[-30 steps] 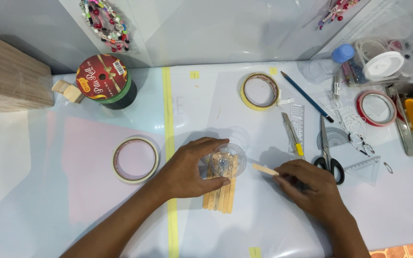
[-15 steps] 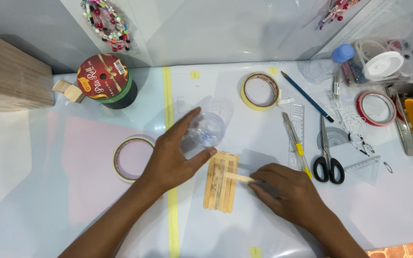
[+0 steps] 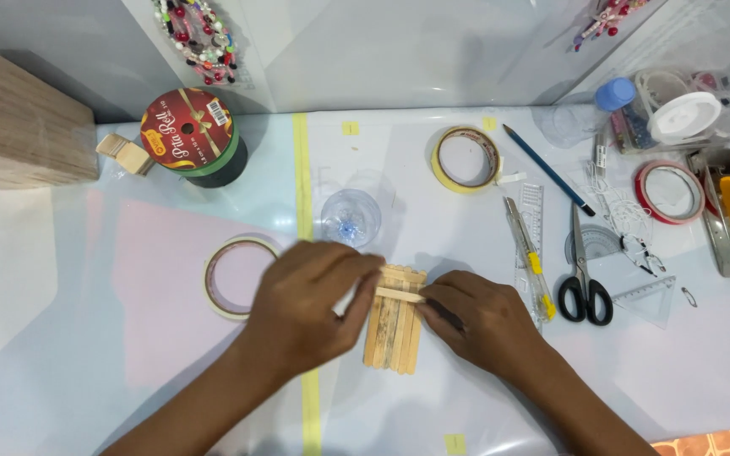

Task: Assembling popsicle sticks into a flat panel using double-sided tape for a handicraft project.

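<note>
Hands now meet over the raft of wooden sticks (image 3: 394, 329), which lies flat on the pale table (image 3: 78, 338) just right of the yellow tape line (image 3: 302, 177); the left hand (image 3: 310, 308) has let go of the clear plastic cup (image 3: 350, 217), which it covered half a second ago, and that cup now stands alone above the raft; its fingers close on the left end of a single cross stick (image 3: 399, 293) laid across the raft's top; the right hand (image 3: 475, 321) pinches the stick's other end, as before; the masking tape roll (image 3: 231, 277) sits left of the left hand; scissors (image 3: 583, 283) lie well to the right.
</note>
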